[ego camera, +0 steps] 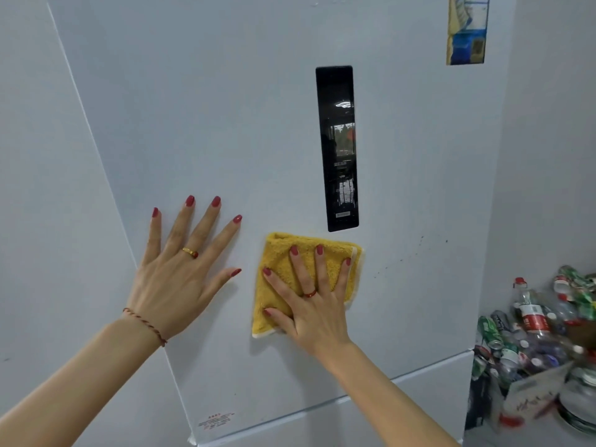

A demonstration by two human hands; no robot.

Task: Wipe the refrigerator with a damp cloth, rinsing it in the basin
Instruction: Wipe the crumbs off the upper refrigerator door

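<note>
A white refrigerator (245, 124) door fills the view, standing upright straight ahead of both hands and touched by each of them. Its surface stretches well above the fingertips and runs down past the wrists to a seam where a lower door begins. Just above the right hand, a tall black control panel (338, 146) runs vertically, its lower end just beside the top edge of the cloth. Further right of that hand, small dark specks (419, 240) mark the door; the next strokes probably need to travel that way, and the right hand is the nearer one.

A folded yellow cloth (280, 253) lies flat against the door under the right hand (312, 304), whose fingers are straight and spread, pressing rather than gripping it. The left hand (180, 269) rests beside it, just left of the cloth, palm flat on the bare door, fingers fanned wide, holding nothing. No basin is in view.
</note>
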